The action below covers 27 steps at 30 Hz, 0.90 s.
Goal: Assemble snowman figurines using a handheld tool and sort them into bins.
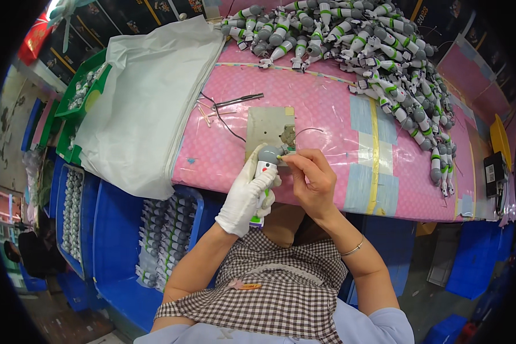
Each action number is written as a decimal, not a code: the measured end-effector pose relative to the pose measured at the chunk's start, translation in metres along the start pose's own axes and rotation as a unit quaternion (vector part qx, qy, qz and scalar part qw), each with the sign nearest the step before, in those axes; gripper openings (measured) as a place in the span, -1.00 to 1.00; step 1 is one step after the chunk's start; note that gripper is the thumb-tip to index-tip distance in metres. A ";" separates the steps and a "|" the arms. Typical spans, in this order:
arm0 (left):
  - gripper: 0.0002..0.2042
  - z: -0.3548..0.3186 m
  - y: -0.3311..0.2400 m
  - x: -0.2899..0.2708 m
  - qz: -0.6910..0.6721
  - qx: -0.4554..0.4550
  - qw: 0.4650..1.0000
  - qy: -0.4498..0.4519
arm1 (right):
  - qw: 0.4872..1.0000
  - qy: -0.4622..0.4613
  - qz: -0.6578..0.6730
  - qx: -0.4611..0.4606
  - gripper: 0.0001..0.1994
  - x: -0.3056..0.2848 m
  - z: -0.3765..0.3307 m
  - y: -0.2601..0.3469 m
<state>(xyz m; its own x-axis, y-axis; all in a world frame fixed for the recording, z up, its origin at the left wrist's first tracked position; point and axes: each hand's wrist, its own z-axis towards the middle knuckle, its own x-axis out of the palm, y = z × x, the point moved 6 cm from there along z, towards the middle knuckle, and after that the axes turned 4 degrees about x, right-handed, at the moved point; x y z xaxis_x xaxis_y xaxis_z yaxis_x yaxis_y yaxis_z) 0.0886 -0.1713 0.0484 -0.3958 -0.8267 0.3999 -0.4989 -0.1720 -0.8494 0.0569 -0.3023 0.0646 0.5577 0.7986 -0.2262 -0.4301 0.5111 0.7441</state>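
In my white-gloved left hand (239, 200) is a toy figure (268, 154) with a rounded grey head, a white body and green trim, tilted with the head away from me. The glove's fingers wrap round its body and cover much of it. My bare right hand (317, 182) is closed in a pinch beside the figure's head. A tiny yellowish tip shows at its fingertips, too small to name. Just beyond both hands lies a grey metal plate (262, 125) with a small mechanism (288, 136) on it and a dark cable running off to the left.
Dark tweezers (239, 100) and thin sticks (204, 114) lie left of the plate on the pink-covered table (321, 114). Many similar figures (378, 51) are heaped at the far right. White sheeting (149, 103) drapes the left side. Blue bins (117, 229) with more figures stand lower left.
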 end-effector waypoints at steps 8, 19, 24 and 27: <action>-0.44 0.001 0.011 0.004 -0.031 0.044 0.998 -0.019 | 0.999 -0.032 -0.002 -0.003 -0.81 0.006 -0.001 0.004; -0.45 0.004 0.015 0.005 -0.071 0.069 0.995 -0.016 | 1.000 -0.006 -0.011 0.009 -0.83 0.009 -0.010 0.005; -0.45 0.006 0.016 0.002 -0.082 0.093 0.992 -0.021 | 0.999 -0.024 -0.034 0.006 -0.82 0.009 -0.009 0.008; -0.45 0.004 0.010 0.005 -0.086 0.091 0.992 -0.027 | 0.999 -0.013 -0.044 -0.028 -0.81 0.012 -0.008 0.010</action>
<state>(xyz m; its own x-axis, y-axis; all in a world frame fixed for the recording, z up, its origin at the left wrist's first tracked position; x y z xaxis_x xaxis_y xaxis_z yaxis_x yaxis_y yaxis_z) 0.0845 -0.1791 0.0403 -0.2733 -0.8030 0.5297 -0.4055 -0.4032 -0.8204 0.0538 -0.2853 0.0647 0.6138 0.7412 -0.2720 -0.4169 0.5968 0.6856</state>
